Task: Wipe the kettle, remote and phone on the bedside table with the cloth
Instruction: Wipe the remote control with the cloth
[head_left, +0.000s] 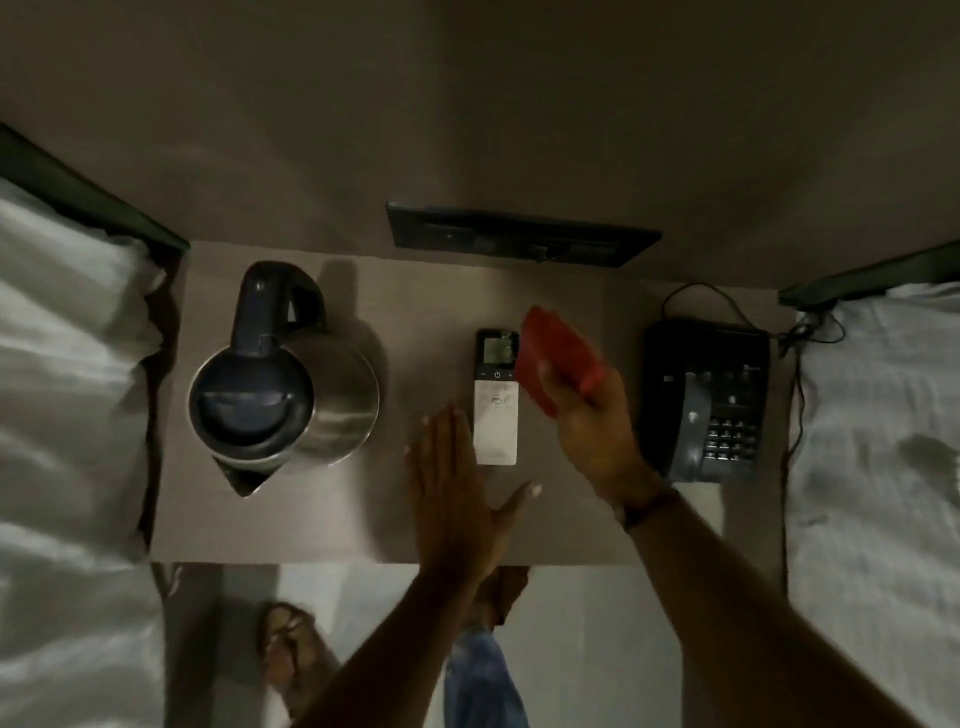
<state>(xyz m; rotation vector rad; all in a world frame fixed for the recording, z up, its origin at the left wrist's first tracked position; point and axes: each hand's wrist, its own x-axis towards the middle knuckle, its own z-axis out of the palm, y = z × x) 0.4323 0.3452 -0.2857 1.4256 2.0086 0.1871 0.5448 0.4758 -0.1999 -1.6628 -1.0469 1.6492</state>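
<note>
A steel kettle (291, 384) with a dark lid and handle stands on the left of the brown bedside table (363, 525). A white remote (497, 410) with a small screen lies flat in the middle. A dark desk phone (706, 400) sits on the right. My right hand (592, 415) hovers between remote and phone, shut on a folded red cloth (558, 353) that overlaps the remote's upper right corner. My left hand (457, 488) is flat and open, fingers spread, just left of the remote's lower end.
A dark switch panel (519, 234) is on the wall behind the table. Beds with white linen flank it on the left (67, 364) and right (878, 441). A black cord (800, 343) trails from the phone. My sandalled feet (291, 654) stand on the floor below.
</note>
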